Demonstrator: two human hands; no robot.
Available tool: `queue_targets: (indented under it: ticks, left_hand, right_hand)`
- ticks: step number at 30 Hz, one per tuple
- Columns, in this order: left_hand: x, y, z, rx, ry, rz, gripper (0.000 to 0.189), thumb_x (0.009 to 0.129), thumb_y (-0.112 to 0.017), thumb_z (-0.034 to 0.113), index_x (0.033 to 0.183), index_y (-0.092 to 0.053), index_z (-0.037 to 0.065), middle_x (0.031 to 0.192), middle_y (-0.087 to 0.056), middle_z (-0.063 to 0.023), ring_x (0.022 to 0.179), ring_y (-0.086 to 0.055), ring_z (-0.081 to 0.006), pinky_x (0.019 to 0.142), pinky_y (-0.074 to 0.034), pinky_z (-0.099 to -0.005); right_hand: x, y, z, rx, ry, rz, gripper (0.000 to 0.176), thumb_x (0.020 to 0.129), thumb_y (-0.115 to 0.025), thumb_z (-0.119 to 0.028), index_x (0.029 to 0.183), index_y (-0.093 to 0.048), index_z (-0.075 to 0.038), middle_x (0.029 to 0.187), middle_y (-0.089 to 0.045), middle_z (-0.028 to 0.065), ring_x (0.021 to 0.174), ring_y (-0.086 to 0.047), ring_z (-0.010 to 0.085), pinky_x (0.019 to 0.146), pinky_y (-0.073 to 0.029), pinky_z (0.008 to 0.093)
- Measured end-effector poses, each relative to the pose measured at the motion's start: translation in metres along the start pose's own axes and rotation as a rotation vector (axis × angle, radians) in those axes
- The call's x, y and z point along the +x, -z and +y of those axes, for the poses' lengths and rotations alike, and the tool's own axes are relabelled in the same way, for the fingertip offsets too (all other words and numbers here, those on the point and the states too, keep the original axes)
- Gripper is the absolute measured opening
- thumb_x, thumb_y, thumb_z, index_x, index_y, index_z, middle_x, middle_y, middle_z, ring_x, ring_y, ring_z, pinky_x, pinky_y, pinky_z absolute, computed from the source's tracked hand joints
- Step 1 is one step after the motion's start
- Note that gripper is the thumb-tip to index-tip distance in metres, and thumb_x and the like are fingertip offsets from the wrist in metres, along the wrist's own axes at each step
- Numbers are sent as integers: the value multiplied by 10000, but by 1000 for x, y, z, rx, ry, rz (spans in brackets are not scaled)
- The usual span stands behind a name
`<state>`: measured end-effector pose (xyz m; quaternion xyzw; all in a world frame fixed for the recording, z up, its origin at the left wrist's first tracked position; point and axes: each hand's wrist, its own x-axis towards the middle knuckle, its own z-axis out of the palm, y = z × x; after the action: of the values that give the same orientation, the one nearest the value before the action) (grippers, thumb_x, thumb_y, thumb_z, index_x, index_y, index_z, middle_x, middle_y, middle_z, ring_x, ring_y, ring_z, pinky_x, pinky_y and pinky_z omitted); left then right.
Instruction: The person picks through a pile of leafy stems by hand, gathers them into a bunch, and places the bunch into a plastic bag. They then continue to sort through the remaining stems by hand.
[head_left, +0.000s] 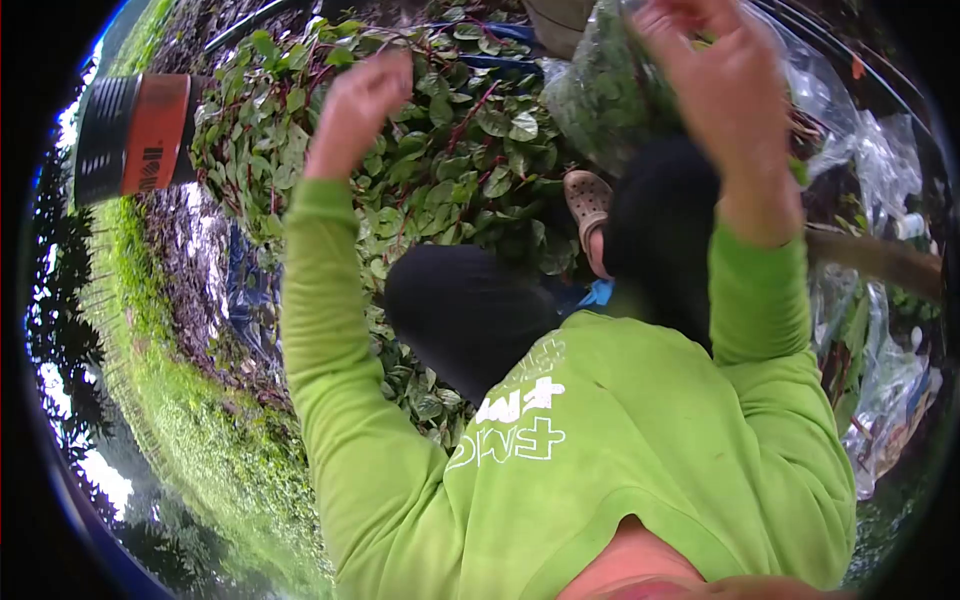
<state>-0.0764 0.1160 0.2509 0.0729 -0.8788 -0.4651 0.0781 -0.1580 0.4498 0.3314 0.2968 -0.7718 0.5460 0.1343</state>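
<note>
My left hand (362,108) is over a heap of leafy greens (455,150) with reddish-purple stems. Its fingers are curled together near a thin stem at the heap's far side; blur hides what is between them. At the upper right, my right hand (712,85) is raised above a clear plastic bag (610,95) with green leaves inside. The right fingers are bent, smeared by motion and partly cut off by the top edge. A little green shows in the gap between them, too small to name.
A black and orange drum (150,135) lies left of the heap. Crumpled clear plastic (875,190) spreads along the right, by a wooden bar (880,262). A tan clog (588,205) is on a foot between the heap and the bag. Grass (215,440) covers the lower left.
</note>
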Motion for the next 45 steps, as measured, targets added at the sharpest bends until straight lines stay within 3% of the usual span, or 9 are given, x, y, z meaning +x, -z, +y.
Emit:
queue_targets:
  ticks: [4,8,14,16,19,25,31,40,45]
  left_hand:
    - [-99,-41,-157,28,466,-144,248,904,-673,108,1128,-752,37,1061,-758,-104,932,-706,-172,842,-574,-306]
    - [-155,-103,-241,-111,584,-27,266,926,-625,38,1172,-721,4,1104,-758,-113,1012,-705,-178,930,-534,-305]
    - [-191,-137,-228,-176,568,-188,348,939,-596,78,1275,-672,28,1185,-717,-92,1079,-663,-178,973,-508,-322]
    - [-209,-138,-234,-213,499,-3,303,950,-594,66,1235,-688,21,1143,-722,-87,1052,-668,-172,936,-521,-313]
    - [-221,-136,-245,-335,510,417,235,938,-596,25,1141,-714,22,1046,-715,-93,977,-669,-178,877,-521,-299]
    - [-204,-133,-247,-184,430,458,206,893,-654,69,1079,-727,24,1004,-712,-145,924,-689,-252,834,-533,-331]
    - [-181,-183,-254,383,298,110,318,819,-733,211,1069,-733,16,1030,-711,-193,966,-673,-392,875,-540,-449]
    - [-161,-70,-226,-592,466,395,332,980,-664,156,1268,-655,-9,1067,-714,-33,927,-616,-95,866,-488,-247]
    - [-129,6,-166,-933,487,473,317,1003,-631,112,1301,-636,4,1115,-703,-30,965,-663,-123,835,-545,-273]
  right_hand:
    - [-65,-156,83,551,-216,-72,174,874,-696,-9,1039,-744,-41,925,-740,62,821,-694,103,739,-558,255]
    - [-82,-247,141,-53,-404,-306,222,891,-604,-142,1063,-737,-96,1060,-735,102,1005,-696,278,906,-535,440]
    - [-64,-334,278,-753,22,-722,341,934,-532,-199,1246,-668,-194,1375,-595,88,1347,-498,314,1006,-426,556]
    - [-68,-345,319,-883,198,-721,416,989,-428,-166,1379,-564,-213,1549,-436,78,1494,-329,306,1119,-289,626]
    - [-53,-345,338,-926,305,-946,358,999,-424,-183,1315,-588,-226,1362,-605,86,1374,-492,287,1132,-259,642]
    - [-2,-315,284,-374,263,-704,142,925,-620,-248,992,-672,-133,945,-705,108,917,-673,350,760,-532,475]
    - [19,-212,119,-411,62,-378,210,901,-678,-78,1108,-711,-55,1065,-745,129,976,-706,264,910,-540,408]
    - [-59,-100,89,-316,-97,-383,293,877,-657,-131,1163,-708,-86,909,-646,107,856,-651,267,799,-520,373]
    - [-49,-80,57,-246,-72,-510,220,775,-751,-132,983,-745,-60,835,-654,100,846,-649,259,764,-515,367]
